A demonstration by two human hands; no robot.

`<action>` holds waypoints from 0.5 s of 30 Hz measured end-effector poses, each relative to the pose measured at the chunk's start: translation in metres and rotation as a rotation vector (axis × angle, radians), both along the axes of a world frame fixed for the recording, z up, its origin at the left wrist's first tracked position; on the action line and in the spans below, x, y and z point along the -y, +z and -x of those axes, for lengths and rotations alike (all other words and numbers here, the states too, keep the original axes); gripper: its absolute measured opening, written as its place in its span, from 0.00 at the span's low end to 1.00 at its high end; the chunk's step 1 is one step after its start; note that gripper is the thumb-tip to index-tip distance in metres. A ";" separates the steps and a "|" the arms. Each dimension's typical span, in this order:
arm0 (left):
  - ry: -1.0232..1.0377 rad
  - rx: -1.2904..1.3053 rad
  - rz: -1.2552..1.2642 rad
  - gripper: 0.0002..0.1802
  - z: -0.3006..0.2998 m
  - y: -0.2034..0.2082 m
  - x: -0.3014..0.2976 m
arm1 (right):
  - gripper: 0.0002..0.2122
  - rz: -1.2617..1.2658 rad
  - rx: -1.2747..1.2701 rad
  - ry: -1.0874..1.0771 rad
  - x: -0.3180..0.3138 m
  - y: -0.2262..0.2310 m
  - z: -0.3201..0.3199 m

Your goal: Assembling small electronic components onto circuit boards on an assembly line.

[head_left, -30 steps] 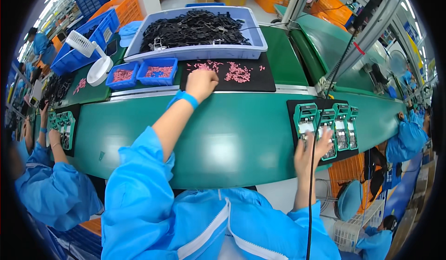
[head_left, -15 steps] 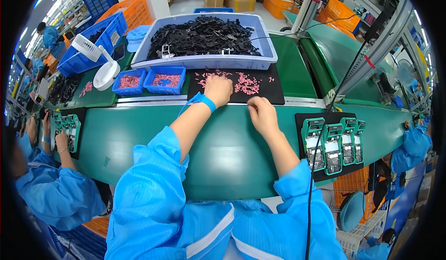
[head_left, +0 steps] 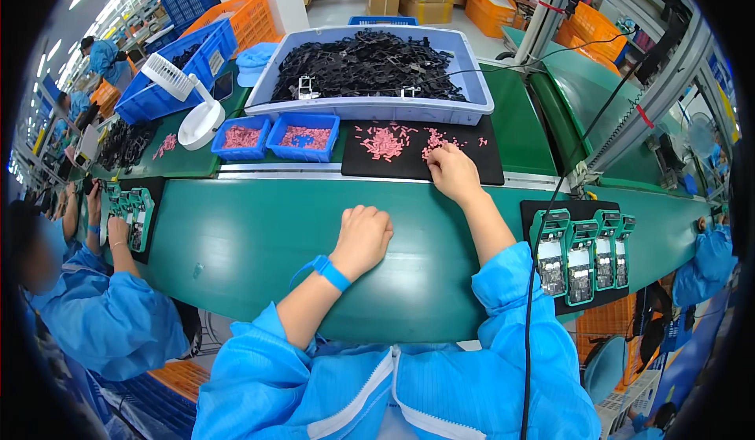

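Observation:
My right hand [head_left: 454, 174] reaches to the black mat [head_left: 377, 166], its fingers drawn together at the near edge of the right pile of small pink pieces [head_left: 434, 138]. Whatever sits between those fingertips is too small to make out. Left of it lies a second pile of pink pieces [head_left: 385, 143], with a few strays around. My left hand [head_left: 364, 241], a blue strap [head_left: 329, 273] on its wrist, is over the green bench surface nearer to me. Its fingers are curled in, and what they hold, if anything, is hidden.
Two small blue bins [head_left: 304, 155] of pink pieces stand left of the mat. Behind sits a large tub [head_left: 370, 110] of black plastic parts. Green-framed devices [head_left: 580, 259] lie at right, near a hanging black cable [head_left: 532, 314]. A co-worker's sleeve [head_left: 118, 322] is at left.
My left hand has drawn back from the pink pieces toward me. My right hand has moved forward onto the right pile. The view has shifted slightly.

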State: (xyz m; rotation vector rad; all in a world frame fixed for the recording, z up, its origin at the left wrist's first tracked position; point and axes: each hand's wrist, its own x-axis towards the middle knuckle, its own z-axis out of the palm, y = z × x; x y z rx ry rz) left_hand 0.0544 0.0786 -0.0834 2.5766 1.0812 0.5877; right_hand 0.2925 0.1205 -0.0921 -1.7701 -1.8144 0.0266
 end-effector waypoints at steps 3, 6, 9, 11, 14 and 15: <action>0.005 0.069 -0.033 0.03 0.002 0.000 0.003 | 0.03 0.042 0.047 0.012 0.000 0.006 -0.005; -0.043 0.050 -0.055 0.02 -0.003 0.000 -0.004 | 0.05 0.006 0.179 0.028 -0.008 0.002 -0.012; -0.104 0.064 -0.052 0.03 0.003 -0.009 -0.011 | 0.05 0.175 0.385 0.030 -0.016 0.005 0.001; -0.156 0.102 -0.072 0.04 0.003 -0.005 -0.008 | 0.07 0.192 0.289 -0.006 -0.009 0.012 0.011; -0.234 0.161 -0.099 0.05 -0.003 -0.003 -0.003 | 0.07 0.121 0.146 -0.040 0.017 0.019 0.025; -0.206 0.134 -0.092 0.05 0.002 -0.004 -0.004 | 0.07 0.207 0.146 -0.041 0.028 0.025 0.036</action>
